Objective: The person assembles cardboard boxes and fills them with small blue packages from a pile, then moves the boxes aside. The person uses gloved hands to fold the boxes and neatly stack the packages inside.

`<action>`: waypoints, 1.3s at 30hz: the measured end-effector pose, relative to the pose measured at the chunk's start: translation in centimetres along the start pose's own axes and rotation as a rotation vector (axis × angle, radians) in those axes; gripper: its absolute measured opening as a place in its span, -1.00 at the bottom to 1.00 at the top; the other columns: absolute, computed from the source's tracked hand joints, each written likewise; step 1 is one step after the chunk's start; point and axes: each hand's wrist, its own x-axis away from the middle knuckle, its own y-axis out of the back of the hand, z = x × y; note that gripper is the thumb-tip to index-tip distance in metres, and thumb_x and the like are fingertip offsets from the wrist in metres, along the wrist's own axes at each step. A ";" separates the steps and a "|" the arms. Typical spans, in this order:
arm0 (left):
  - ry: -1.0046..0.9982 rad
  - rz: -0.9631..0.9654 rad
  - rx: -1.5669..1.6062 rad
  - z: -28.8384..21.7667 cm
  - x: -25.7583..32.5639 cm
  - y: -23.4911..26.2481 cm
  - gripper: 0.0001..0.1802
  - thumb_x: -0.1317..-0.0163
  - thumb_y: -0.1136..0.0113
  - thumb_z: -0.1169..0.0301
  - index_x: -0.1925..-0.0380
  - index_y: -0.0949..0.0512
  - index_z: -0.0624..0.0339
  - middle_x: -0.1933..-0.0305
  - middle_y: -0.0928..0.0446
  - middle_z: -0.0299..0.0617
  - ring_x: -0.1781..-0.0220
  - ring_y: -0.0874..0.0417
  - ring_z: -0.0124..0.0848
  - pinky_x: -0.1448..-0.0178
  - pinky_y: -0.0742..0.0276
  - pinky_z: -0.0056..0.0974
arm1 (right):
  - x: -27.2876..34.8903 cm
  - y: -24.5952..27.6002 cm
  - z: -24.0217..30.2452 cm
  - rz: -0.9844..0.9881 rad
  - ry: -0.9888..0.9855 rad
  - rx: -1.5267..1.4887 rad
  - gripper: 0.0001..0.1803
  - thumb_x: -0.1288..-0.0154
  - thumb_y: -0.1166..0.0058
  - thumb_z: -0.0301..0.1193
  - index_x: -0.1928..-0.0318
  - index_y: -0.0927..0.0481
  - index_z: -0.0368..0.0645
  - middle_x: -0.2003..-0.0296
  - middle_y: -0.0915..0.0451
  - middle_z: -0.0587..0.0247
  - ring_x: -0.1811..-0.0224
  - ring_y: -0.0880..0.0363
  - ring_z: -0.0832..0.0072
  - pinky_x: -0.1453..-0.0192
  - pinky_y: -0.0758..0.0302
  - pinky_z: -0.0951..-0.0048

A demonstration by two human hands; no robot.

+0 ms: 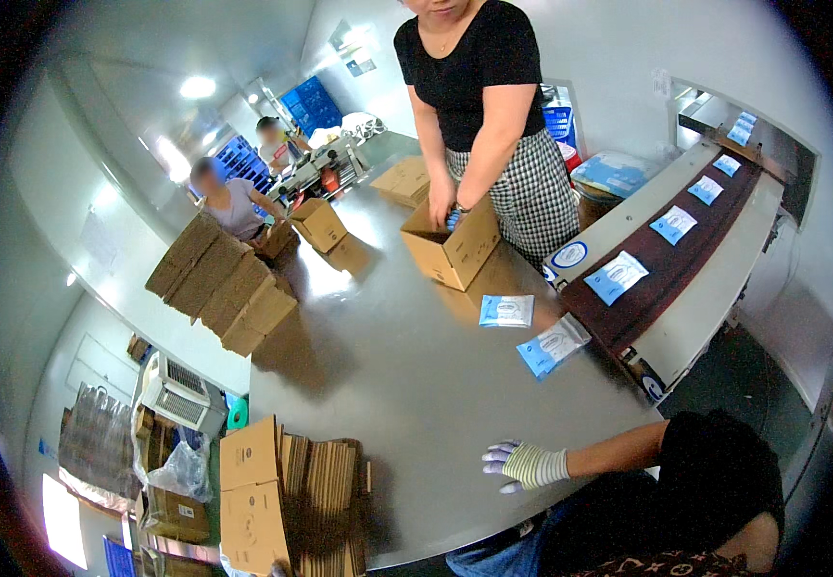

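At the bottom edge, what looks like a fingertip of my left hand [280,568] shows against a brown carton [251,519]. The rest of that hand is out of the picture, so its grip is hidden. This carton leans against a stack of flattened cartons [325,500] on the metal table [388,385]. My right hand is not in view. A gloved hand [524,464], fingers spread above the tabletop, appears to be a seated co-worker's at the right. Two blue-and-white packets [506,311] [553,346] lie on the table near the conveyor.
Several packets lie on the dark conveyor belt [681,245] at the right. Across the table, a standing person [479,87] has both hands in an open carton [450,245]. Brown stacks [224,284] stand on the far left edge, near another open carton [318,226]. Two more people work farther back.
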 end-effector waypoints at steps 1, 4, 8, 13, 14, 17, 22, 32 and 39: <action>-0.033 -0.028 0.059 -0.9 -0.2 0.4 -0.75 -0.21 -0.14 0.41 0.12 -0.62 0.16 0.25 -0.63 0.00 0.29 -0.63 -0.16 0.22 -0.55 -0.17 | 0.0 0.1 0.0 -0.002 -0.007 -0.010 -0.28 -0.20 0.02 0.07 -0.25 -0.33 -0.13 -0.31 -0.21 0.00 -0.38 -0.12 0.04 -0.40 -0.10 -0.04; -0.114 -0.116 0.336 -3.1 0.0 0.7 -0.62 -0.18 -0.05 0.62 -0.05 -0.47 0.27 0.08 -0.54 0.09 0.16 -0.61 -0.09 0.04 -0.56 -0.12 | 0.1 0.9 0.6 0.000 -0.019 -0.015 -0.29 -0.20 0.02 0.07 -0.24 -0.35 -0.14 -0.30 -0.23 -0.01 -0.37 -0.13 0.04 -0.40 -0.10 -0.02; -0.223 -0.383 0.508 -8.1 -1.5 6.5 -0.59 -0.18 0.00 0.70 -0.08 -0.43 0.34 0.07 -0.54 0.05 0.18 -0.61 -0.12 0.08 -0.56 -0.09 | 0.0 1.9 1.1 -0.016 0.007 0.033 -0.33 -0.25 -0.01 0.01 -0.23 -0.34 -0.16 -0.26 -0.27 -0.04 -0.35 -0.17 0.07 -0.40 -0.14 0.01; 0.037 -0.593 0.917 -11.5 -0.8 12.2 -0.71 -0.43 0.07 0.31 0.05 -0.45 0.33 0.21 -0.50 -0.12 0.33 -0.43 -0.37 0.20 -0.43 -0.27 | -1.5 6.7 2.3 0.037 -0.174 -0.273 -0.28 -0.24 -0.04 0.05 -0.25 -0.31 -0.18 -0.29 -0.24 -0.06 -0.33 -0.20 0.02 -0.39 -0.16 0.02; 0.032 -0.592 0.914 -12.2 -0.6 13.3 -0.71 -0.43 0.07 0.31 0.05 -0.45 0.33 0.21 -0.50 -0.12 0.33 -0.43 -0.37 0.20 -0.43 -0.27 | -1.8 9.3 2.8 -0.006 -0.336 -0.490 -0.24 -0.23 -0.06 0.06 -0.27 -0.28 -0.20 -0.30 -0.22 -0.07 -0.33 -0.21 0.00 -0.39 -0.17 0.03; 0.368 -0.233 1.362 -13.5 0.6 14.6 -0.57 -0.35 -0.07 0.10 0.11 -0.44 0.32 0.23 -0.48 -0.12 0.24 -0.44 -0.33 0.09 -0.44 -0.21 | -2.8 14.3 1.8 -0.555 -0.352 -0.421 -0.16 -0.21 -0.11 0.06 -0.30 -0.22 -0.26 -0.26 -0.29 -0.14 -0.30 -0.27 -0.01 -0.37 -0.21 0.08; 0.319 -0.042 1.441 -14.3 2.2 12.9 -0.56 -0.31 -0.14 0.10 0.11 -0.45 0.30 0.14 -0.49 -0.11 0.12 -0.44 -0.32 -0.10 -0.34 -0.18 | -5.8 18.4 -2.5 -0.975 -0.181 -0.411 -0.23 -0.20 -0.19 -0.05 -0.28 -0.25 -0.24 -0.09 -0.46 -0.01 -0.18 -0.43 0.14 -0.27 -0.35 0.21; 0.296 0.016 1.693 -14.1 3.5 10.1 -0.76 -0.35 -0.06 0.26 0.33 -0.46 0.24 0.19 -0.55 -0.09 0.16 -0.49 -0.31 -0.09 -0.37 -0.18 | -4.0 21.8 2.1 -0.768 -0.110 -1.300 -0.52 -0.25 -0.20 -0.33 -0.13 -0.43 -0.24 0.25 -0.54 0.41 0.14 -0.48 0.64 0.01 -0.44 0.57; 0.502 0.042 1.574 -14.3 3.4 10.3 -0.83 -0.30 -0.06 0.39 0.39 -0.49 0.28 0.22 -0.57 -0.10 0.20 -0.51 -0.35 -0.04 -0.39 -0.25 | -4.6 21.5 3.2 -0.750 -0.202 -1.224 -0.51 -0.20 -0.23 -0.38 -0.11 -0.43 -0.23 0.23 -0.51 0.43 0.17 -0.45 0.65 0.01 -0.43 0.59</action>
